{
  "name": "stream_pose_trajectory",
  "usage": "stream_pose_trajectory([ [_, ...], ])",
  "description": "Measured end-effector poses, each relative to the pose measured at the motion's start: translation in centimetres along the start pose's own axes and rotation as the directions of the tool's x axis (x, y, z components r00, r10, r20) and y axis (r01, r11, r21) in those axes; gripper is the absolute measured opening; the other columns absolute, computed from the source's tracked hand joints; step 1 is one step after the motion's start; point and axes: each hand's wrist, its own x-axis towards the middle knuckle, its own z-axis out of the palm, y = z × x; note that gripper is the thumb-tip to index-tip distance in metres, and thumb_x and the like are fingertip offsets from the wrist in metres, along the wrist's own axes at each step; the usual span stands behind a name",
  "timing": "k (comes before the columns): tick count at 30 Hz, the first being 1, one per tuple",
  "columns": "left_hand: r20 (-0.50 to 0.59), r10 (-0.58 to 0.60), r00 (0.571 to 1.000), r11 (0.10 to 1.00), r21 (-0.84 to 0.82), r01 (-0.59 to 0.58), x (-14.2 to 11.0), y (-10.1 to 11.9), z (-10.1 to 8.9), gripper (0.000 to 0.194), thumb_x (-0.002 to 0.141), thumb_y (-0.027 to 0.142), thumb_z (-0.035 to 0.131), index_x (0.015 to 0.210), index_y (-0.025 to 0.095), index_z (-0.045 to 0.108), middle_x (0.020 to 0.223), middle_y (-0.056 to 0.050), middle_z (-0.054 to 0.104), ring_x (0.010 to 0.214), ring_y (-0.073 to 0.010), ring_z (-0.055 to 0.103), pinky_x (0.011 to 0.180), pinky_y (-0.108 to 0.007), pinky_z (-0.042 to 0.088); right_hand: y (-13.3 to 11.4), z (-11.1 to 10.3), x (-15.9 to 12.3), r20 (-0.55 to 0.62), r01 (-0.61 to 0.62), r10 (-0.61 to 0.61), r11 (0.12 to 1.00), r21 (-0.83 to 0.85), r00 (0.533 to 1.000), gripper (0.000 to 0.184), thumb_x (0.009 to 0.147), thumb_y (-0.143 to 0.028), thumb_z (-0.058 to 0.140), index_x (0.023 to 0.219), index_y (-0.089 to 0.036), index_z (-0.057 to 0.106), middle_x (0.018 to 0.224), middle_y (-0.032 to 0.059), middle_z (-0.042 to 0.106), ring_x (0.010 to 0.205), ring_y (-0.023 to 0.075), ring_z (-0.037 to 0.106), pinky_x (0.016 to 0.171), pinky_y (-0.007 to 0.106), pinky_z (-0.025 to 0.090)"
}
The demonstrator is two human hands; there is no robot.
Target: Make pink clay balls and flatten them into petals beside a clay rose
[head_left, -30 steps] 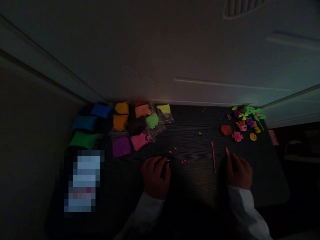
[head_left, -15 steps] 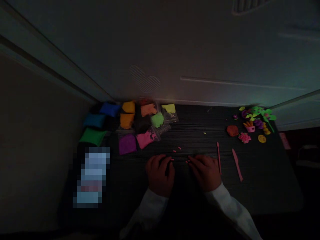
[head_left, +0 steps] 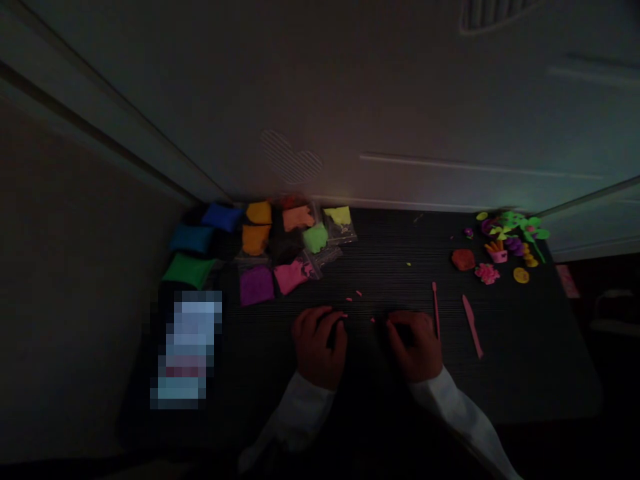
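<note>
While both hands curl, a pink scrap lies between

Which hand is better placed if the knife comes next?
Probably the right hand: it is nearer the knife, with only the stick between them. The left hand is farther away, a pink bit at its fingertips.

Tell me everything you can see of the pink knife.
The pink knife looks like plastic, with a broader blade tapering to its tip and a slimmer handle. It lies slantwise on the dark tabletop, blade at the far end, handle nearer and rightward. It's right of the slim pink tool and right hand; neither touches it.
</note>
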Motion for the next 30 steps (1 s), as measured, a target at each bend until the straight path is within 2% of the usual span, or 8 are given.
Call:
stream_pose_trajectory([
  [4,-0.004,0.002,1.0,1.0,-0.022,-0.002,-0.02,0.02,-0.04,0.015,0.07,0.017,0.052,0.082,0.018,0.061,0.09,-0.006,0.057,0.091,-0.0201,0.046,0.084,-0.038,0.036,0.29,0.24,-0.44,-0.027,-0.026,0.027,0.998,0.056,0.999,0.01,0.074,-0.017,0.05,0.083,-0.02,0.049,0.084,0.0025,0.06,0.081,0.0144,0.054,0.077,0.033,0.041],
  [10,-0.008,0.001,1.0,0.999,-0.042,-0.001,-0.07,-0.08,-0.04,0.014,0.07,0.016,0.052,0.081,0.018,0.061,0.088,-0.006,0.057,0.089,-0.0193,0.047,0.084,-0.038,0.036,0.85,0.54,-0.44,-0.016,-0.02,0.021,0.998,0.062,1.0,0.026,0.078,-0.016,0.047,0.104,-0.02,0.049,0.091,0.0042,0.06,0.085,0.0144,0.053,0.075,0.031,0.043],
  [14,-0.01,-0.003,1.0,0.999,-0.051,0.003,-0.15,-0.18,-0.06,0.014,0.07,0.016,0.052,0.081,0.017,0.061,0.089,-0.006,0.057,0.09,-0.0194,0.047,0.084,-0.038,0.036,0.93,0.56,-0.45,-0.014,-0.003,0.004,0.998,0.066,1.0,0.015,0.08,-0.022,0.047,0.092,-0.017,0.054,0.086,0.0022,0.058,0.079,0.0126,0.054,0.071,0.031,0.044],
  [19,-0.011,-0.002,1.0,0.998,-0.06,0.001,-0.16,-0.2,-0.06,0.014,0.07,0.016,0.052,0.082,0.017,0.061,0.089,-0.006,0.057,0.091,-0.0193,0.046,0.085,-0.038,0.036,0.68,0.43,-0.64,-0.058,-0.058,0.061,0.997,0.044,0.996,0.018,0.078,-0.032,0.049,0.077,-0.014,0.052,0.074,0.0,0.054,0.068,0.0103,0.052,0.06,0.027,0.044],
  [26,-0.006,-0.001,1.0,0.997,-0.072,0.0,-0.16,-0.24,-0.01,0.015,0.07,0.015,0.053,0.082,0.018,0.061,0.089,-0.005,0.057,0.09,-0.0188,0.046,0.085,-0.038,0.035,0.59,0.24,-0.51,-0.027,-0.028,0.029,0.999,0.035,0.999,0.018,0.082,-0.028,0.042,0.08,-0.015,0.054,0.077,0.0007,0.056,0.073,0.0113,0.053,0.066,0.03,0.044],
  [30,-0.001,-0.005,1.0,0.997,-0.073,0.005,-0.19,-0.23,-0.1,0.015,0.07,0.015,0.052,0.083,0.018,0.061,0.09,-0.005,0.057,0.092,-0.0191,0.046,0.086,-0.038,0.034,0.61,0.45,-0.53,-0.051,-0.039,0.041,0.999,0.027,0.998,0.017,0.079,-0.031,0.047,0.08,-0.015,0.054,0.078,0.0009,0.055,0.071,0.0111,0.052,0.063,0.028,0.044],
])
